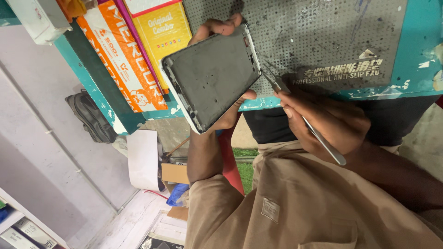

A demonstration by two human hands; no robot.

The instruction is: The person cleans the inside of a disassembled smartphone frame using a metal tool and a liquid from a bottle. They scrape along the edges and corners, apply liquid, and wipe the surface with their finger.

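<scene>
Both hands are closed on things: the left hand [221, 108] grips a flat grey rectangular phone frame with a pale rim [211, 77] by its edges, tilted above the teal-edged tabletop [417, 50], while the right hand [323, 121] pinches slim silver metal tweezers [304, 121] whose tip meets the frame's right edge. Under them lies a grey perforated anti-slip mat [314, 37], with an orange-and-white cardboard box [122, 55] and a yellow cardboard box [164, 30] beside it, both shut, contents unseen. Below, on the floor, an open brown carton [175, 173] sits among white papers, its contents hidden.
</scene>
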